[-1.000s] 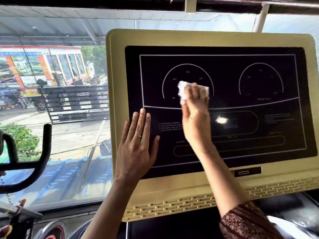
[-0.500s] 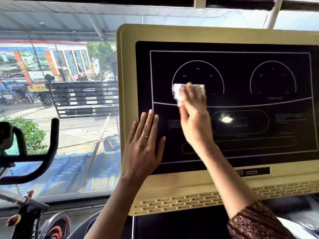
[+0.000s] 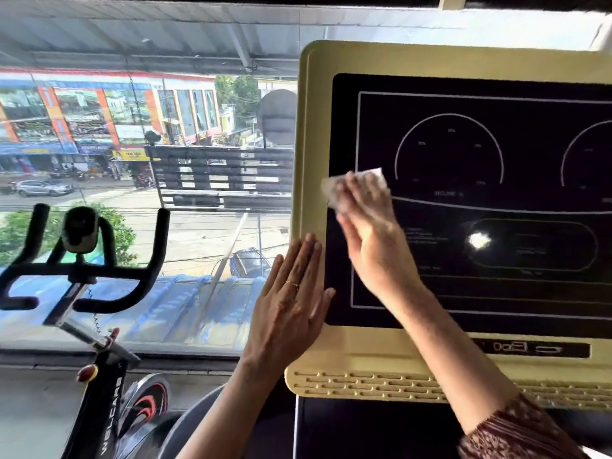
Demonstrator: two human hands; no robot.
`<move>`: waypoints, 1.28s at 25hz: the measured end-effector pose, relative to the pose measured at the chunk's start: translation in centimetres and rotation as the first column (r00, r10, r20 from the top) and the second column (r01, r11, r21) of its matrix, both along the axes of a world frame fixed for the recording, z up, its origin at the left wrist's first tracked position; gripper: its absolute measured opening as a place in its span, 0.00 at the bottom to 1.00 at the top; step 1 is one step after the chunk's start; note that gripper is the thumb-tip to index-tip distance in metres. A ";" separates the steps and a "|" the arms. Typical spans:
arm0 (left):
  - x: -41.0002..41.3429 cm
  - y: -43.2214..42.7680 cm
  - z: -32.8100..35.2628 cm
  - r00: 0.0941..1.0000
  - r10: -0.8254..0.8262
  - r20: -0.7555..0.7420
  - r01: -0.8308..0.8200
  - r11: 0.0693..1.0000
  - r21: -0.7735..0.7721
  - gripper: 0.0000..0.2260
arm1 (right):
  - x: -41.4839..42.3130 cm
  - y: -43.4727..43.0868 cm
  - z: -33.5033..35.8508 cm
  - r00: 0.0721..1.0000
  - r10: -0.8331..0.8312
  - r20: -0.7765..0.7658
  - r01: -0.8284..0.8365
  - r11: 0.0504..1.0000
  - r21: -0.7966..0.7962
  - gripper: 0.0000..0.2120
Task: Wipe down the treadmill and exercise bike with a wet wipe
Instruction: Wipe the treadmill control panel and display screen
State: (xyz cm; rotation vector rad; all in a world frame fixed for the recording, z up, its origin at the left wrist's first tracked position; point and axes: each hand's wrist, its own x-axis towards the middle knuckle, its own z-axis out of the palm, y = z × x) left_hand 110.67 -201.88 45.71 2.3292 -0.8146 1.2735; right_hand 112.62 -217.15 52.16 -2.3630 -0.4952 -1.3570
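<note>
The treadmill console (image 3: pixel 371 352) has a cream frame around a black display panel (image 3: pixel 496 160) with white gauge lines. My right hand (image 3: pixel 371 240) presses a white wet wipe (image 3: pixel 334 190) against the left edge of the black panel, fingers closed over it. My left hand (image 3: pixel 291 303) lies flat with fingers together on the console's lower left frame, a gold ring on one finger. The exercise bike (image 3: pixel 99 376) stands at the left, black with red marks, its black handlebars (image 3: pixel 86 270) in front of the window.
A wide window (image 3: pixel 149 160) fills the left, with a street, shops and cars outside. A dark treadmill surface (image 3: pixel 364 432) lies below the console. My patterned sleeve (image 3: pixel 516 432) shows at the lower right.
My right hand has slid the wipe leftwards from the left gauge to the panel's left edge. The view has swung left, so more of the bike shows. The left hand stays on the frame.
</note>
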 end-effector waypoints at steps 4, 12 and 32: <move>-0.4 1.7 -1.7 0.999 -0.041 -0.010 0.041 0.998 -0.042 0.24 | -3.9 -2.3 -3.7 0.998 0.023 -0.053 -0.039 0.946 -0.323 0.20; -1.0 1.7 -2.2 0.999 -0.036 -0.032 0.034 0.998 -0.061 0.23 | 0.7 4.3 1.1 0.993 0.081 -0.086 -0.085 0.995 -0.051 0.21; -2.1 -3.4 -1.6 0.995 -0.099 -0.024 0.100 0.994 0.051 0.26 | -6.9 -10.6 -5.0 0.960 -0.266 -0.084 0.279 0.898 0.341 0.22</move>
